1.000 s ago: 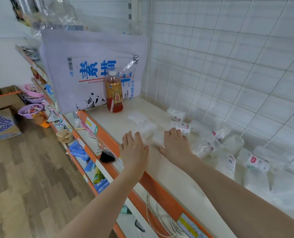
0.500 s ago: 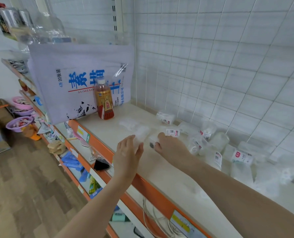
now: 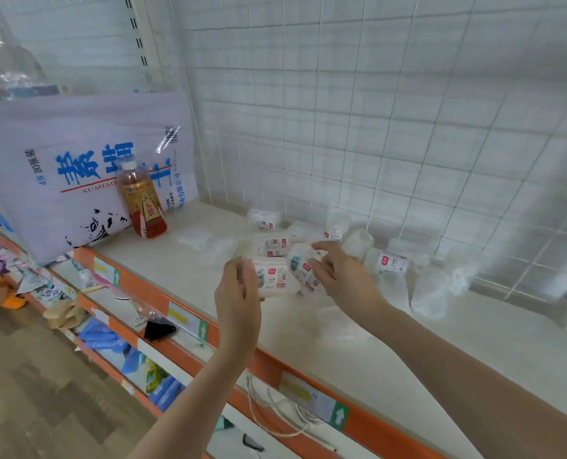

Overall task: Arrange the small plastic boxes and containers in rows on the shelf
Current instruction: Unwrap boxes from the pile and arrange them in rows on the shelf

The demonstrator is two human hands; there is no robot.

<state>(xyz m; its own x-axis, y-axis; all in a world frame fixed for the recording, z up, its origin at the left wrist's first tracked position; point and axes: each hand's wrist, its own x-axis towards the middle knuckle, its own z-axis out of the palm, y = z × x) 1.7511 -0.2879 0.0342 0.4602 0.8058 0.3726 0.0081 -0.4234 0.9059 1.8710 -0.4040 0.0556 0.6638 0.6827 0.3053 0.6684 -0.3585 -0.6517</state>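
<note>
Two bare forearms show, with no sleeve reaching as far as either arm is visible. The left hand (image 3: 239,293) and right hand (image 3: 343,276) wear no gloves, and no ring, watch or bracelet seems present, though motion blur softens the fingers.

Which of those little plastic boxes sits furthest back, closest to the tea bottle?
The labelled box lying alone against the wire grid; the others cluster further right.

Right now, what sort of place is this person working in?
Most likely a small shop. The orange-edged shelf carries price-tag strips, labelled small plastic boxes lie in quantity, and packaged goods fill the lower shelves.
</note>
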